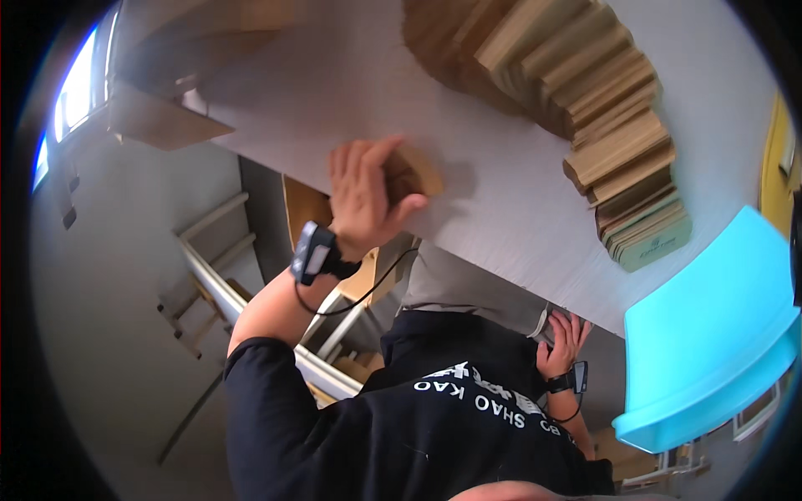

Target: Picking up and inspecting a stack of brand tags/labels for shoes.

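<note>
My left hand [363, 196] is over the near edge of the grey table [518, 225], thumb and fingers closed around a small brown piece [422, 171]. It looks like a short stack of brown card tags, though the palm hides part of it and the hand is slightly blurred. To the right, a long curved row of brown card tags [622, 150] leans piece on piece. Pale green tags [656, 242] finish its near end. My right hand [564, 342] lies at the table's near edge by my lap, fingers stretched out, holding nothing that shows.
A bright blue plastic bin [710, 326] stands at the table's right edge. A yellow object [777, 159] is beyond it. Brown cardboard [167, 113] sits at the far left. White-framed racks [225, 284] stand below the table on the left. A cable [363, 302] hangs from my left wrist device.
</note>
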A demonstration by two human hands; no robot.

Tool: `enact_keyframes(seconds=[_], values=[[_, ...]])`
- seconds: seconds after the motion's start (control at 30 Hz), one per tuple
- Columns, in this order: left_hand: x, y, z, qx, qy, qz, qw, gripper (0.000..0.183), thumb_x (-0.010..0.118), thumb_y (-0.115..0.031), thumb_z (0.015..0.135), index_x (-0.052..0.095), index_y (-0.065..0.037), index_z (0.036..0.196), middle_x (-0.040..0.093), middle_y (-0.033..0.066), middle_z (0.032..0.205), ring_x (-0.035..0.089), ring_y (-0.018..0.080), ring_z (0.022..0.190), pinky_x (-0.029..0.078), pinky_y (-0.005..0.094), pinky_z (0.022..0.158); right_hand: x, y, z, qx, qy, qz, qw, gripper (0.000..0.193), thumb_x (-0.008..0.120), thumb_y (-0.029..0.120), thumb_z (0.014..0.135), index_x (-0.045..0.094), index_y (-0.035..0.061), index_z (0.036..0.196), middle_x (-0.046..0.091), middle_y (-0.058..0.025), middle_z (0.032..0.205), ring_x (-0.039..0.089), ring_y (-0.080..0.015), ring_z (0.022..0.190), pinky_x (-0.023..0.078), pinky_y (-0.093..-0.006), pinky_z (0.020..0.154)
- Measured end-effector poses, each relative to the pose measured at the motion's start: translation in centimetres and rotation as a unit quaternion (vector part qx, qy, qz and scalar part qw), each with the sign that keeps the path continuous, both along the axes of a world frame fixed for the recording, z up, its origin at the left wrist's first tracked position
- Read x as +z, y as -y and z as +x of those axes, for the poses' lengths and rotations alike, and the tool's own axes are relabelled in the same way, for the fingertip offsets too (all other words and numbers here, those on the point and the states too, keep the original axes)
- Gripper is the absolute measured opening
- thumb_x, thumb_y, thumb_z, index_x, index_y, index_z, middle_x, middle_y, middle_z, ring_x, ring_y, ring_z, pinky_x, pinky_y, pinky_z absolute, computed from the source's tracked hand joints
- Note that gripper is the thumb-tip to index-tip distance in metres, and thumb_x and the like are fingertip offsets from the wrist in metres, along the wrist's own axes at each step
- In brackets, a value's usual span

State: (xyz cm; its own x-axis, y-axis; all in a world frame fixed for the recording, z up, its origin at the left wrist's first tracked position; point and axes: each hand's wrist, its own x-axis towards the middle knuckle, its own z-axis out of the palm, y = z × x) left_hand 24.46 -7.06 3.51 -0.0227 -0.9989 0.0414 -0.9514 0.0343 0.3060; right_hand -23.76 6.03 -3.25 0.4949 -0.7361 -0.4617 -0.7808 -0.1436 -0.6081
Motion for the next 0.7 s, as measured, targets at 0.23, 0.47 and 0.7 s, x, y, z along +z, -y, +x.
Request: enact_keyframes(seconds=[0.23,0.47,0.7], values=[[-3.4,-2.3,-4.6,-0.022,-0.015,-0.110,0.994,0.090,0.078,-0.057,0.081,0.045,0.003,0.139,0.058,0.0187,0.116,0.055,0.0377,0.103,0.045,0.0488,0.095,-9.4,-6.5,-3.8,-0.024,-0.018,-0.137,0.990,0.048,0.055,0.030,0.085,0.064,0.0031,0.124,0.063,-0.0148,0.132,0.045,-0.0434,0.139,0.013,-0.0685,0.120],[-4.4,-4.4,-10.6,-0.046,-0.421,-0.152,0.893,0.073,0.058,-0.054,0.101,0.037,-0.003,0.149,0.053,0.0040,0.116,0.047,0.0130,0.098,0.040,0.0276,0.088,-9.6,-10.2,-9.1,-0.025,0.057,-0.061,0.996,0.050,0.059,0.020,0.086,0.061,0.0034,0.133,0.064,-0.0129,0.133,0.044,-0.0361,0.144,0.014,-0.0618,0.123],[-5.7,-19.8,-26.3,-0.217,-0.631,0.099,0.738,0.087,0.075,-0.053,0.088,0.041,0.002,0.147,0.046,0.0121,0.140,0.045,0.0223,0.126,0.037,0.0388,0.109,-3.4,-6.0,-3.4,-0.071,0.459,-0.171,0.869,0.068,0.066,0.035,0.097,0.042,0.0036,0.152,0.054,-0.0193,0.148,0.041,-0.0400,0.145,0.025,-0.0517,0.122]])
